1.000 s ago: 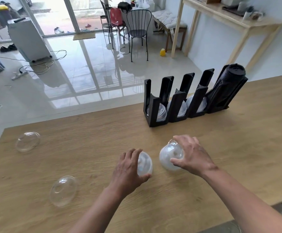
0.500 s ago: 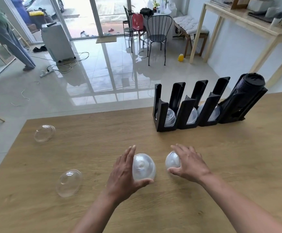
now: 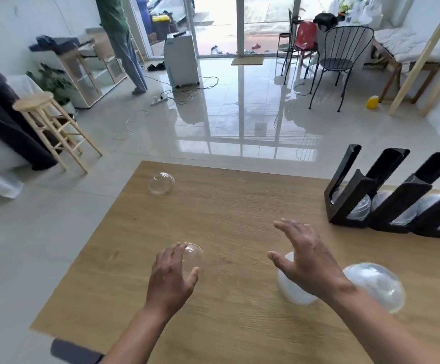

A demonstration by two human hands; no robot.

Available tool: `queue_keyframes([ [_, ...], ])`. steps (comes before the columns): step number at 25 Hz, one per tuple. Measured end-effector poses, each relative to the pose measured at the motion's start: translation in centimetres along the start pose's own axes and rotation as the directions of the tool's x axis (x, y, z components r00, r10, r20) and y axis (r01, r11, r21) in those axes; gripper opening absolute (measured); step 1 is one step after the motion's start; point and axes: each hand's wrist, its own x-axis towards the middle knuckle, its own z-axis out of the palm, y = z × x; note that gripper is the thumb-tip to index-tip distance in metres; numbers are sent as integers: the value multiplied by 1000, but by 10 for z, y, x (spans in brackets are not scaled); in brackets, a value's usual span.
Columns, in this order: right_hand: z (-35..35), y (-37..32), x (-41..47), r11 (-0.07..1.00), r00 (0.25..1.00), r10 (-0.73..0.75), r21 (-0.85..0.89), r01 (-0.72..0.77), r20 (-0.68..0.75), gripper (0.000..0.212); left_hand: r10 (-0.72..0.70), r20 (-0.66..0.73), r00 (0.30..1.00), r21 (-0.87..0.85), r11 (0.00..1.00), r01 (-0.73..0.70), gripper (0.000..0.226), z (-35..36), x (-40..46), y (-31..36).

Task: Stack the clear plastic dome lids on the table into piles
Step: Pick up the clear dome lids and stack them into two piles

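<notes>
Left hand (image 3: 170, 278) spread over near dome lid (image 3: 194, 256), right hand (image 3: 305, 257) open, empty; lids probably light, slippery, flimsy — pinch rim.

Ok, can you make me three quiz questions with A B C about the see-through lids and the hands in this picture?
1. Where is the far lid?
A. near the table's far left corner
B. inside the rack
C. on the floor

2. How many lids or lid piles lie loose on the table?
A. one
B. four
C. seven

3. What is the left hand doing?
A. resting flat on bare wood
B. reaching onto a lid
C. holding a stool

Answers:
1 A, it sits alone by that corner.
2 B, the far lid, the lid at the left hand, the pile under the right hand, and the big dome.
3 B, its fingers curl over the lid.
</notes>
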Motion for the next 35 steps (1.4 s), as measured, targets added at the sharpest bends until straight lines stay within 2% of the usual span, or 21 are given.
queue_keyframes([
  [2,21,-24,12,1000,997,-20,9,20,73,70,-47,83,995,44,998,44,85,-1,6,-20],
  [5,48,-52,29,999,988,-39,11,38,149,70,-41,207,978,117,993,17,106,7,22,-37],
  [8,67,-69,48,999,980,-32,2,33,198,70,41,307,951,142,986,-88,102,16,38,-42],
  [11,86,-86,79,999,973,-22,-24,28,231,70,76,280,957,102,989,-108,88,16,51,-63],
  [18,153,-142,206,997,957,-35,-54,53,289,80,-20,96,995,-10,1000,21,90,-23,62,-151],
  [23,211,-201,336,978,951,-42,-181,102,306,104,-86,127,988,-14,996,88,94,-43,59,-186],
  [26,236,-222,386,958,902,-15,-252,137,432,109,-112,136,984,34,994,108,94,-47,58,-197],
  [29,257,-220,392,920,836,1,-328,213,548,92,-116,106,988,33,993,113,93,-48,55,-203],
  [32,254,-206,361,921,846,-7,-325,213,533,79,-138,134,981,-8,990,140,96,-48,52,-202],
  [35,233,-182,312,938,852,8,-300,175,524,80,-122,137,983,-52,990,130,96,-48,56,-189],
])
